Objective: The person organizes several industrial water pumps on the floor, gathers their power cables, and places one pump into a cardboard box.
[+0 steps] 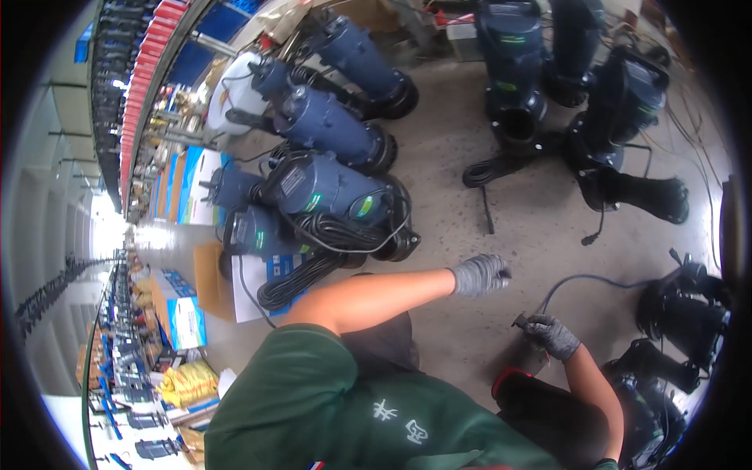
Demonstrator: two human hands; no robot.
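Both my hands wear grey knit gloves. My right hand (pixel 552 337) is closed round a small black plug (pixel 519 320), whose tip sticks out past the fingers. From beside this hand a dark cable (pixel 583 277) arcs over to a black submersible pump (pixel 688 313) at the right. My left hand (pixel 479 275) hovers over the grey floor, a short way up and left of the right one. Its fingers are curled together; anything inside them is hidden. Nearest to it on the left is a blue pump (pixel 333 188) with a coiled black cable (pixel 341 235).
More blue pumps (pixel 333 129) lean in a row at the upper left. Black pumps (pixel 511 66) stand at the upper right, with a loose cable coil (pixel 489 168) on the floor. Cardboard boxes (pixel 178 309) and a yellow sack (pixel 188 383) lie along the left.
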